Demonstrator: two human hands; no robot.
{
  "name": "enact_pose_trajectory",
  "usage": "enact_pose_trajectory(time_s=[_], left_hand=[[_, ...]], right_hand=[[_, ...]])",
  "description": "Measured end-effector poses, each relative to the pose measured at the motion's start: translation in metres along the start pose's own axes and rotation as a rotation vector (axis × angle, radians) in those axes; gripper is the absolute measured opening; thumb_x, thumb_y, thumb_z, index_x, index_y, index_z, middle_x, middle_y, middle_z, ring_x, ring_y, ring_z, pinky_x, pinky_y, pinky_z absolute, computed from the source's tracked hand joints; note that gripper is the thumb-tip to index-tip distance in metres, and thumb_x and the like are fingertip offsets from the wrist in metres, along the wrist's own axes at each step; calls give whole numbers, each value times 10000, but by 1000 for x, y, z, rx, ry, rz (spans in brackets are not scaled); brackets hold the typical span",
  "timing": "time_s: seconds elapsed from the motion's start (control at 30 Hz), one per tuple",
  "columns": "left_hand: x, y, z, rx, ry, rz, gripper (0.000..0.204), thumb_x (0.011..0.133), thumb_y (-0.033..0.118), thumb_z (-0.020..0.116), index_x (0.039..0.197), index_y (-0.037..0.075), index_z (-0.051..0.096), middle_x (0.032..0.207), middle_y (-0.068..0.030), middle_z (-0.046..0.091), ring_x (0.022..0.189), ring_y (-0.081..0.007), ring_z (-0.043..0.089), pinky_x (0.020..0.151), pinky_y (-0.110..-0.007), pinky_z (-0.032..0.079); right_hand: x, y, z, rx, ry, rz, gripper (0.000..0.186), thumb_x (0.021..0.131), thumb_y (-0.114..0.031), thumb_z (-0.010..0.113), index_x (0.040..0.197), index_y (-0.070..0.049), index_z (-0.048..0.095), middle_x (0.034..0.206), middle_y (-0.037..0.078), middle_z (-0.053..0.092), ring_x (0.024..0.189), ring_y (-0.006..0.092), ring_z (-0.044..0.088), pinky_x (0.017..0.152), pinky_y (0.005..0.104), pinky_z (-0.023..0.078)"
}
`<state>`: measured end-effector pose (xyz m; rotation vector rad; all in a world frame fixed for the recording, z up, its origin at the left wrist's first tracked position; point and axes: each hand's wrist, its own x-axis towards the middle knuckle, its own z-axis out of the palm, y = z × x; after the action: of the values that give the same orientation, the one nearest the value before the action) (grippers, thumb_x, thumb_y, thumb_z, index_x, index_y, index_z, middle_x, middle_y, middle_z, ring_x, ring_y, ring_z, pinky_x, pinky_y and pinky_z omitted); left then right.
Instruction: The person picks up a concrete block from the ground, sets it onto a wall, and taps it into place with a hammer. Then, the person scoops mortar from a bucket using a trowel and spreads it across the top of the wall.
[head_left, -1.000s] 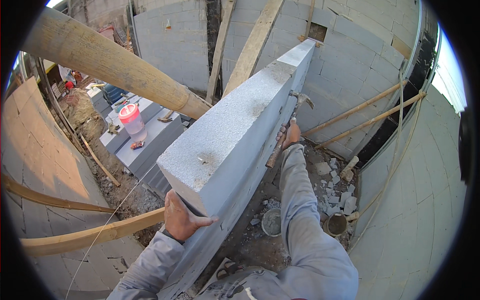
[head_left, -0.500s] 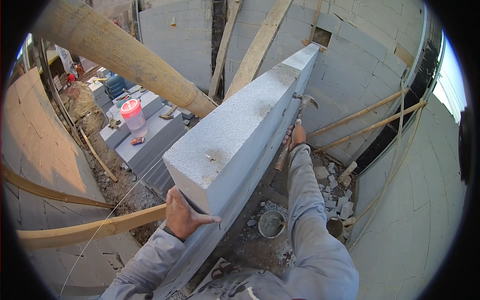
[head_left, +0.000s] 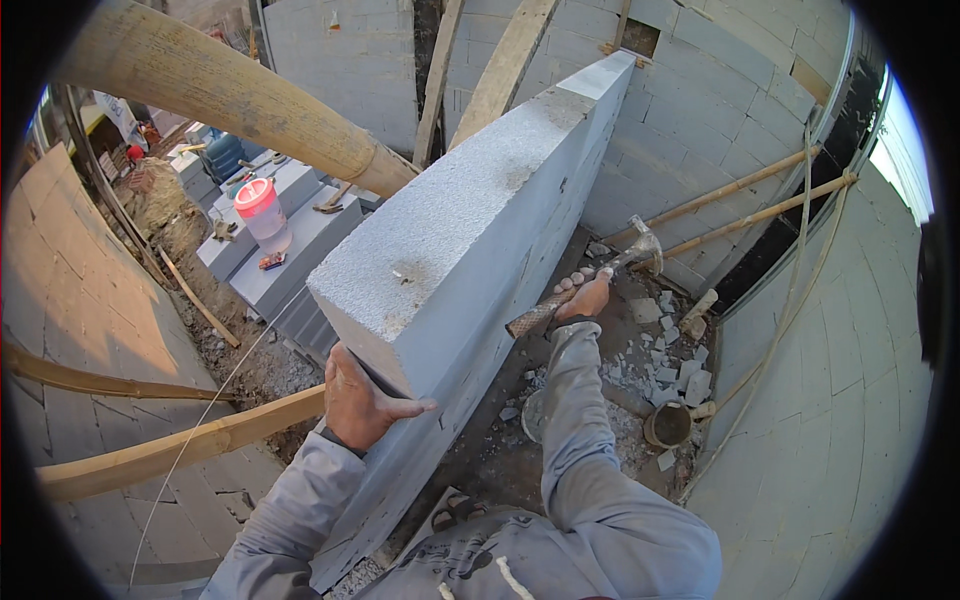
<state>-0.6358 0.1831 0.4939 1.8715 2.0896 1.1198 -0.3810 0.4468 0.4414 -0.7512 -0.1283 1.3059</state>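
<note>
Outward and to the right, your right hand [head_left: 585, 297] had swung the hammer [head_left: 630, 256] since the earlier frame, off the wall's side and over the rubble-strewn floor [head_left: 500, 450]; your left hand [head_left: 362, 400] had kept its place. Beneath everything ran the low wall [head_left: 415, 450], stretching away from you. On top of it sat the long pale block [head_left: 450, 215], its long axis running the same way, forward and to the right. From your right grip the block lay to the left, apart, with the hammer's head angled away from it and the handle's butt toward the wall. Your right grip was clamped around the handle. Nearest the block, your left grip was spread against its near end, thumb apart from fingers.
</note>
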Motion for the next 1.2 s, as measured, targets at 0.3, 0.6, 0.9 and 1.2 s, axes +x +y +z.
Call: enact_pose_trajectory(time_s=[0.3,0.6,0.9,1.2], left_hand=[[-2,-2,0,21,-18,-22,1112,439,538,882,1155,-59,275,1097,-232,442,1054,-387,454,936,-467,366],[-2,0,-2,-11,-16,-40,1125,446,519,888,1181,-58,261,1112,-225,427,1069,-389,436,945,-459,362],[-1,-5,2,-7,-21,-35,1115,451,535,880,1171,-59,270,1119,-220,418,1070,-380,430,945,-469,354],[0,0,2,-60,-35,-57,1124,450,556,871,1172,-49,259,1129,-220,412,1087,-378,426,981,-458,319]], right_hand=[[-17,29,0,-374,-205,232,391,983,-422,327,845,-80,456,572,21,423,423,187,435,397,354,394],[-71,7,-20,-94,-100,69,421,977,-471,325,845,-89,443,577,12,408,433,183,409,414,344,370],[-96,41,-42,-333,-247,315,404,987,-420,332,855,-58,452,567,33,419,391,207,438,361,362,392],[-104,14,-48,-273,-126,158,394,986,-424,337,852,-70,445,562,32,416,389,196,433,360,362,386]])
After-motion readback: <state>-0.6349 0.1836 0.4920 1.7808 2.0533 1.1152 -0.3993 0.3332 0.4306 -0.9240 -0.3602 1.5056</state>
